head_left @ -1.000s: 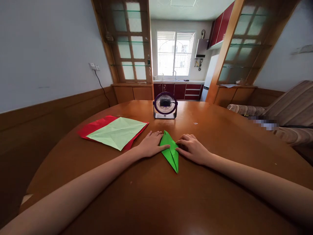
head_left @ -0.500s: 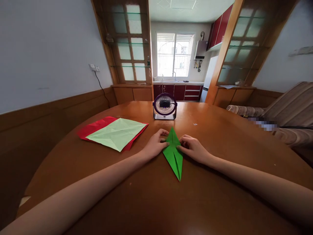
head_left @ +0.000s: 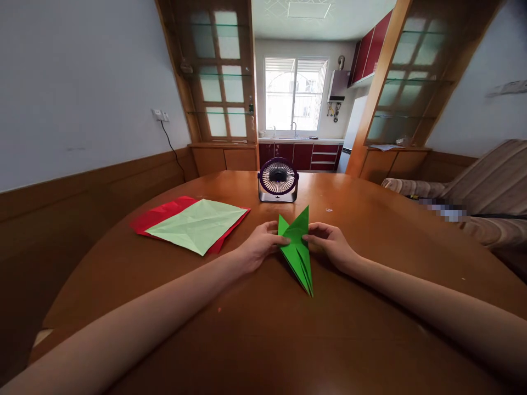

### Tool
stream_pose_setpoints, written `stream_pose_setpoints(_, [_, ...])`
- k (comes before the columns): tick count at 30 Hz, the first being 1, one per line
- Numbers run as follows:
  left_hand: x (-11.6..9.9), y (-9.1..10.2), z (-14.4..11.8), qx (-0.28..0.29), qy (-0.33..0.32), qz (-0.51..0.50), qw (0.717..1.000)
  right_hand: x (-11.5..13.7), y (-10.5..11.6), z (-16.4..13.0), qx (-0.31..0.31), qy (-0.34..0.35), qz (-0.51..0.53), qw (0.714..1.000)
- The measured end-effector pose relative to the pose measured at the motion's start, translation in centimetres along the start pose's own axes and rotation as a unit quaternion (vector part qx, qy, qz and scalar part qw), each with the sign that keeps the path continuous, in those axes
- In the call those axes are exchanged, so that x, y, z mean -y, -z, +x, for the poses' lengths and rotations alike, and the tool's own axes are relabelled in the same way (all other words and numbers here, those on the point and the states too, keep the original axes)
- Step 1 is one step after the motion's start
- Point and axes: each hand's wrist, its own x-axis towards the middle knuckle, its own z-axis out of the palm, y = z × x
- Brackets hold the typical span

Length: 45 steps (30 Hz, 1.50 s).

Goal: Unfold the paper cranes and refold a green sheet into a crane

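Note:
Between my two hands is a folded piece of green origami paper (head_left: 294,249). Two points spread apart at its top, and its layered lower end narrows to slim tips with a slit up the middle. My left hand (head_left: 265,244) pinches its left edge, thumb on the front and fingers behind. On the opposite side, my right hand (head_left: 329,241) grips the right edge between thumb and fingers. The fingertips behind the paper are partly hidden.
To the left lies a pale green creased sheet (head_left: 197,225) on top of red paper (head_left: 164,213). A small purple fan (head_left: 278,178) stands beyond my hands on the round wooden table (head_left: 263,340). A striped sofa (head_left: 489,181) is at the right.
The green paper has gone from a single diamond to a shape with two spread top points. Its lower tip has shifted slightly right, and its layers have parted.

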Motion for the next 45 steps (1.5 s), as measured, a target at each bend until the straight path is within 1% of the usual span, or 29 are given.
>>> stream_pose_setpoints(3, [0.3, 0.0, 0.0, -0.047, -0.006, -0.031, 0.998, -0.2, 0.1, 0.1, 0.004, -0.015, 0.007, 1.0])
stream_pose_setpoints(4, [0.5, 0.0, 0.1, -0.05, -0.004, -0.036, 0.998, -0.2, 0.1, 0.2, 0.008, -0.022, 0.007, 1.0])
stream_pose_setpoints(9, [0.9, -0.1, -0.1, -0.027, -0.004, -0.044, 0.999, 0.0, -0.2, 0.4, -0.001, -0.045, -0.013, 0.999])
stream_pose_setpoints(12, [0.9, -0.3, -0.3, -0.019, -0.004, -0.043, 0.999, 0.2, -0.3, 0.4, 0.005, -0.055, -0.014, 0.998])
stream_pose_setpoints(15, [0.9, -0.4, -0.5, -0.013, 0.024, -0.02, 0.999, 0.2, -0.3, 0.3, 0.006, -0.072, 0.023, 0.997])
stream_pose_setpoints(18, [1.0, -0.4, -0.5, 0.012, 0.066, 0.018, 0.998, 0.3, -0.2, 0.2, 0.006, -0.084, 0.057, 0.995])
stream_pose_setpoints(21, [1.1, -0.2, -0.4, 0.024, 0.08, 0.036, 0.996, 0.2, -0.2, 0.2, 0.014, -0.089, 0.071, 0.993])
stream_pose_setpoints(30, [1.6, 0.0, -0.4, 0.037, 0.067, 0.051, 0.996, 0.2, -0.2, 0.1, 0.044, -0.097, 0.079, 0.991])
stream_pose_setpoints(34, [1.2, 0.3, -0.1, 0.014, 0.043, 0.051, 0.998, 0.3, -0.3, 0.1, 0.062, -0.087, 0.055, 0.993])
stream_pose_setpoints(38, [0.4, 1.3, 0.6, -0.004, 0.003, 0.041, 0.999, 0.5, -0.3, -0.1, 0.089, -0.083, 0.027, 0.992])
stream_pose_setpoints(41, [0.0, 1.9, 0.8, -0.005, -0.008, 0.041, 0.999, 0.6, -0.4, -0.2, 0.104, -0.097, 0.018, 0.99])
stream_pose_setpoints(45, [-0.3, 2.0, 0.7, 0.007, -0.006, 0.039, 0.999, 0.6, -0.4, -0.3, 0.116, -0.104, 0.016, 0.988])
